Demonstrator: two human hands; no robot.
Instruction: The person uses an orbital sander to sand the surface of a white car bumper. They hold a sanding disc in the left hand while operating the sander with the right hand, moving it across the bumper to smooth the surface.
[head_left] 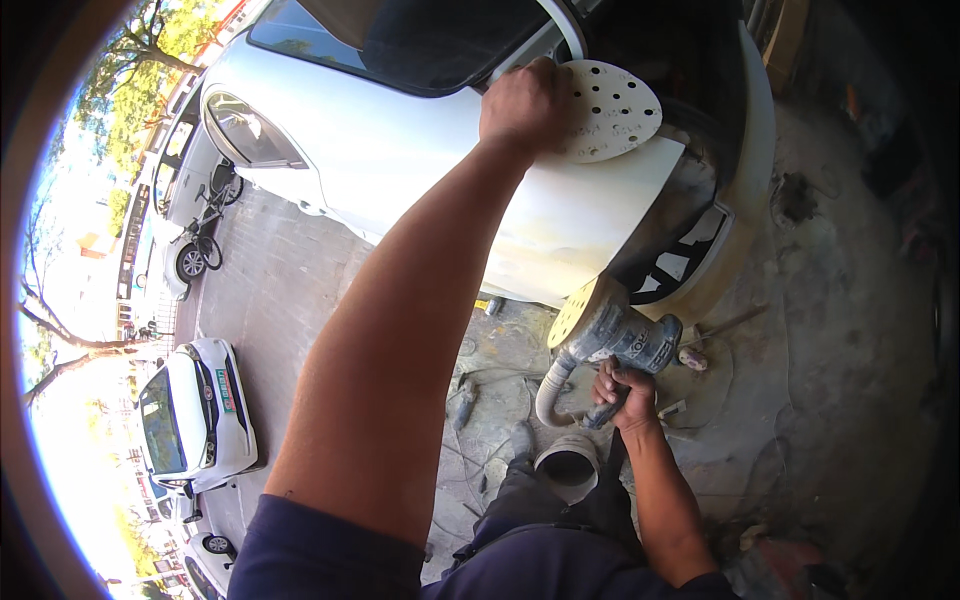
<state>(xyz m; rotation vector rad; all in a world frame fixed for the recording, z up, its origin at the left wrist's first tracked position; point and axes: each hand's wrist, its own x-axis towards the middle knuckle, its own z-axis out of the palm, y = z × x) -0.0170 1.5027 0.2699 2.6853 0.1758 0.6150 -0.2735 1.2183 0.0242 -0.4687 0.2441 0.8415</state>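
My left hand [520, 105] reaches far forward over the white car body [560, 220], its fingers closed on the edge of a round white sanding disc [618, 125] punched with several holes. The disc stands out to the right of the hand, above the car panel. Lower down, my right hand [625, 393] grips the handle of a grey and black disc sander [630, 335]. The sander's yellow, perforated round pad [572, 315] is turned up toward the left, close to the panel's lower edge. A ribbed pale hose [550, 395] curves down from the tool.
Beside my feet stands a bucket [567, 468]. Cables and a dusty hand tool [464, 405] lie on the floor to its left. The car's open end shows a dark cavity and a curved bumper [735, 240]. A white car [195, 410] and a bicycle [207, 225] are farther left.
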